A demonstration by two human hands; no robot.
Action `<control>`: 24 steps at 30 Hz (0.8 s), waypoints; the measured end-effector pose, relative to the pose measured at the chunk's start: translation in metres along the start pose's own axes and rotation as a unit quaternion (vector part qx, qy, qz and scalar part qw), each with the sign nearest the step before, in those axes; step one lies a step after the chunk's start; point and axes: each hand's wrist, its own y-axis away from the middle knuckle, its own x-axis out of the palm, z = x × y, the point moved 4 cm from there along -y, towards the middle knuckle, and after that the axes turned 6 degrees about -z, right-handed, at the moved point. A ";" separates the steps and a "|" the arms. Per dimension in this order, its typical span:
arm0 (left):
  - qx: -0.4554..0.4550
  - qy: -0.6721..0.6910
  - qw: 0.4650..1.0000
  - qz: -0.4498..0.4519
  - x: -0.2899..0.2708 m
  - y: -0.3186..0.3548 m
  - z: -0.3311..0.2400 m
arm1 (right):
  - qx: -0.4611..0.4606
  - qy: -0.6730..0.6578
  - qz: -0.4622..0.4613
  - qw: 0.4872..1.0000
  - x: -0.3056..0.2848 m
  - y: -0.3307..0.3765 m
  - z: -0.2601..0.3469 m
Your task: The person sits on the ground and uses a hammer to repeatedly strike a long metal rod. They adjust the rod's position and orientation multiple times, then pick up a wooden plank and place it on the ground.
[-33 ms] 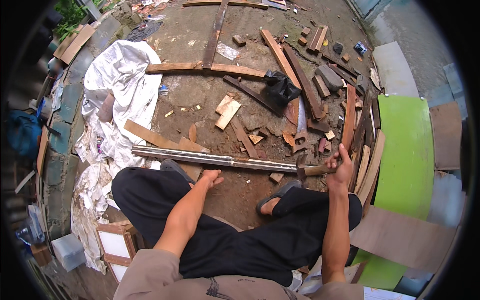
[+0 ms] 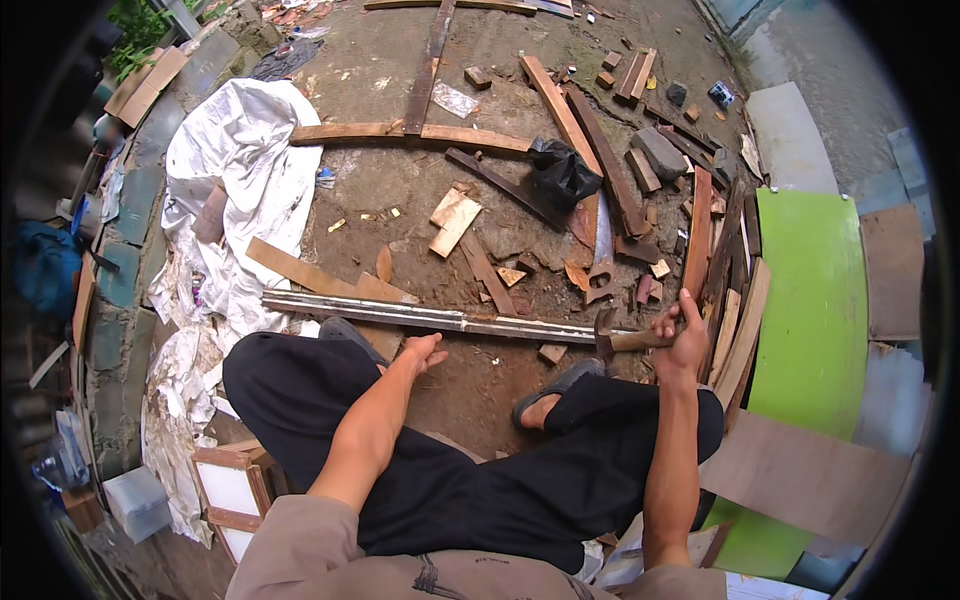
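My right hand (image 2: 681, 340) is closed round the wooden handle of a hammer (image 2: 632, 342), with its index finger stretched along the far side. The dark hammer head rests by the right end of a long narrow strip of wood (image 2: 400, 312) with pale, flaking edges. This strip lies crosswise in front of my feet. Just on the near side of it hovers my left hand (image 2: 424, 355), fingers loosely bent and a little apart, with nothing visible in them. Under the strip's left part lie flat brown boards (image 2: 300, 268).
A handsaw (image 2: 601, 262) lies beyond the hammer, beside a black plastic bag (image 2: 563, 175). Wood offcuts and planks (image 2: 697, 235) are scattered ahead and right. A white sheet (image 2: 245, 150) covers the left, a green panel (image 2: 808, 310) the right. A framed piece (image 2: 232, 485) stands near my left.
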 end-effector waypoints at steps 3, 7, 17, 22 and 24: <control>-0.047 0.083 0.993 0.075 0.009 -0.018 -0.002 | -0.013 0.014 -0.001 1.000 -0.011 -0.004 0.000; -0.074 0.126 0.987 0.073 0.019 -0.045 -0.020 | -0.005 0.027 -0.023 0.999 -0.014 -0.013 -0.006; -0.073 0.130 0.988 -0.036 0.054 -0.042 -0.040 | -0.009 0.065 -0.045 0.997 -0.015 -0.018 -0.005; -0.062 0.142 0.984 -0.093 0.058 -0.046 -0.040 | -0.032 0.063 -0.026 0.997 -0.002 -0.024 0.001; -0.061 0.156 0.980 -0.105 0.052 -0.049 -0.040 | -0.033 0.058 -0.016 0.998 0.007 -0.025 0.003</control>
